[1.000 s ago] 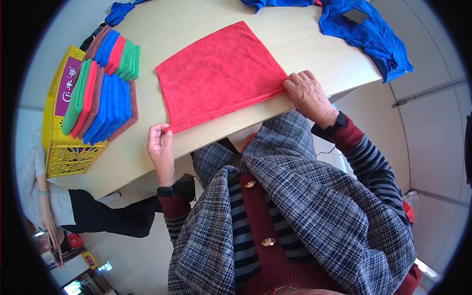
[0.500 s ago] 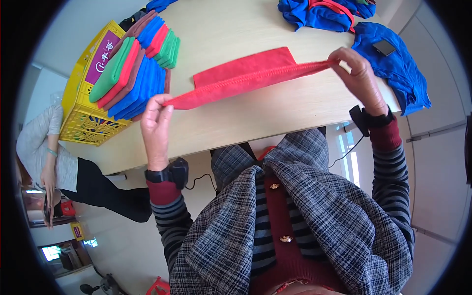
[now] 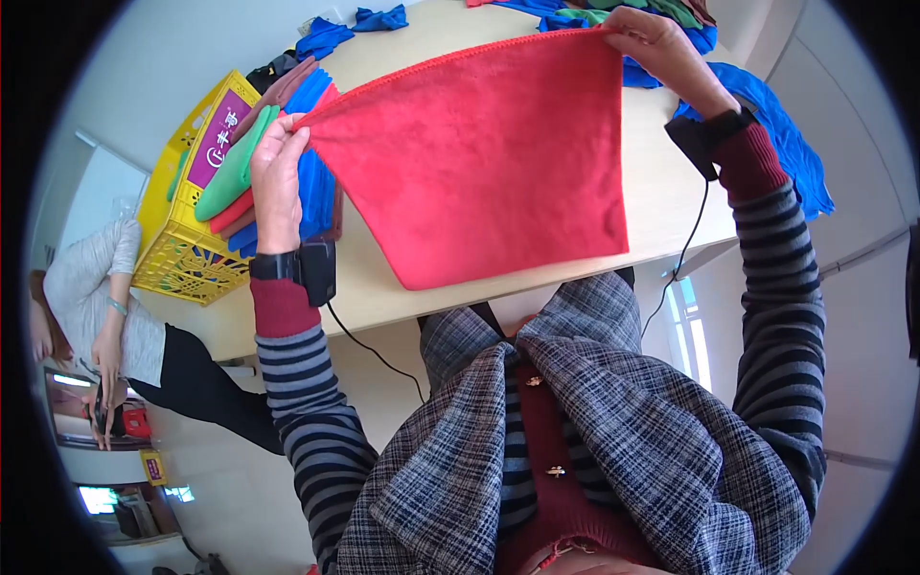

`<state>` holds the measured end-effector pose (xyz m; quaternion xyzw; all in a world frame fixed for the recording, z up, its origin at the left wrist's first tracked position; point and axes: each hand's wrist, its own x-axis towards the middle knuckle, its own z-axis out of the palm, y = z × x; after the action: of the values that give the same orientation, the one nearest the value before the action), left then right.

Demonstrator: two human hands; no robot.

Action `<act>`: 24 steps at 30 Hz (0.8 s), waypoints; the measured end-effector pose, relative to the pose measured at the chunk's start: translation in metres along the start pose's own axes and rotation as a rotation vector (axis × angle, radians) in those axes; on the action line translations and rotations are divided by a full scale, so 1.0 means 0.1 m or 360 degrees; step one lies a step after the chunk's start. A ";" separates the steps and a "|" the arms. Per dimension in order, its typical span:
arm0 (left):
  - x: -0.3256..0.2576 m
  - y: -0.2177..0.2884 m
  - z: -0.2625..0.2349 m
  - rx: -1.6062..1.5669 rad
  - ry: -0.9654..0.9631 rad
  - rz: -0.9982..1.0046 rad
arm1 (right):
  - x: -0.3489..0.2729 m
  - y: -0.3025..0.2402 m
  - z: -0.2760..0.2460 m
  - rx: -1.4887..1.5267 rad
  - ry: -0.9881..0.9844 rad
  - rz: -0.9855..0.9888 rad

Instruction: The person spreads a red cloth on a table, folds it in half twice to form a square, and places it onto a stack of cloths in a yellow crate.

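A red cloth towel hangs spread between my hands above the near part of the table. My left hand pinches its upper left corner, in front of the folded towels. At the upper right corner, my right hand is closed on the stitched edge. The cloth droops between them, its lower edge hanging near the table's front edge. Just beyond my left hand stand folded towels in green, red, brown and blue, partly hidden by that hand and the red towel.
A yellow plastic crate stands at the table's left end. Blue cloths lie in a heap at the right, with more cloths at the far edge of the table. A person in a grey top sits at the left. Cables run from my wristbands.
Both hands have risen and moved farther over the table. The red towel, earlier folded over on the tabletop, now hangs unfolded between them.
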<state>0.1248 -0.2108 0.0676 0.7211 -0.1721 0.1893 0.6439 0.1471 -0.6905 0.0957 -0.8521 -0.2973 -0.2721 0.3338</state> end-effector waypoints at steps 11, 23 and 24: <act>-0.20 -0.08 0.20 0.0403 0.0011 0.0253 | -0.29 0.13 -0.02 -0.0133 0.0081 -0.0305; -1.71 -0.94 0.21 0.1108 -0.0424 -0.0058 | -1.64 0.12 0.76 -0.0080 -0.0637 0.0178; -1.72 -0.90 0.22 0.1130 -0.0433 -0.0069 | -1.67 0.11 0.76 -0.0091 -0.0643 0.0161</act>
<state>0.0210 -0.2216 -0.0973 0.9213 -0.1644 0.1261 0.3290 0.0619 -0.6959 -0.0674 -0.9123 -0.3072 -0.0870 0.2563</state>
